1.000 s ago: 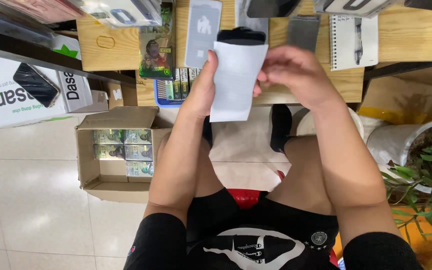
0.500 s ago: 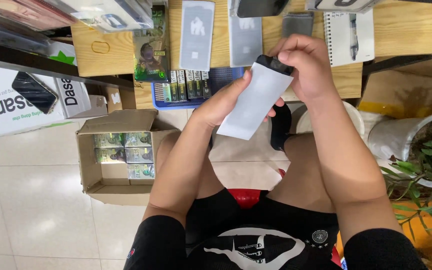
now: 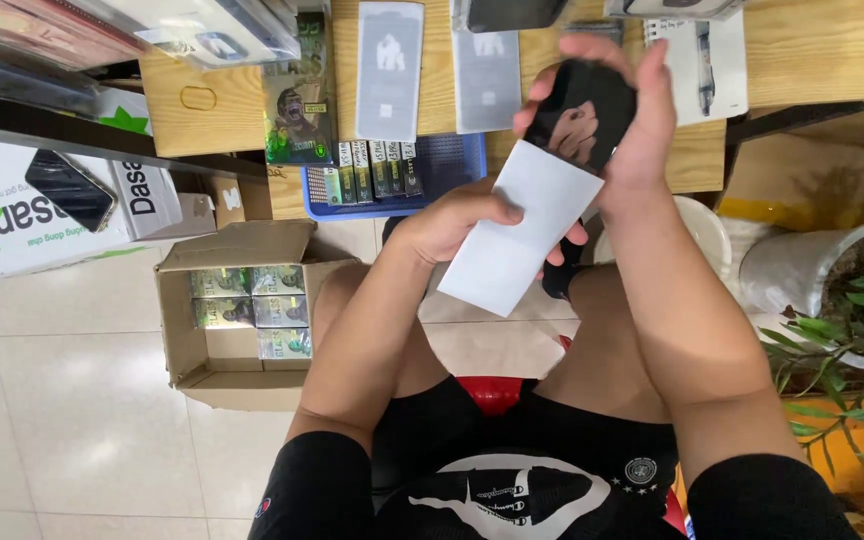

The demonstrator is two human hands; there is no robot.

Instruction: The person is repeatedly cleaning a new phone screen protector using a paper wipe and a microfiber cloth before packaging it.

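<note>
My left hand [image 3: 457, 220] grips a plain white paper sleeve [image 3: 517, 232] by its left edge, holding it tilted over my lap. My right hand [image 3: 627, 115] is closed on a flat black glossy sheet [image 3: 582, 112] that sticks out of the sleeve's upper end. Both hands are raised in front of a wooden table [image 3: 802, 50]. On that table lie flat screen-protector packs [image 3: 389, 70] and a spiral notebook with a pen [image 3: 702, 60].
An open cardboard box [image 3: 232, 310] with small green packs stands on the tiled floor at my left. A blue basket [image 3: 392, 175] of similar packs sits under the table edge. A potted plant [image 3: 852, 320] is at my right. A white carton [image 3: 42, 205] is far left.
The sleeve has tilted from upright to slanting right. My right hand has pulled the black sheet further out of the top, up and to the right.
</note>
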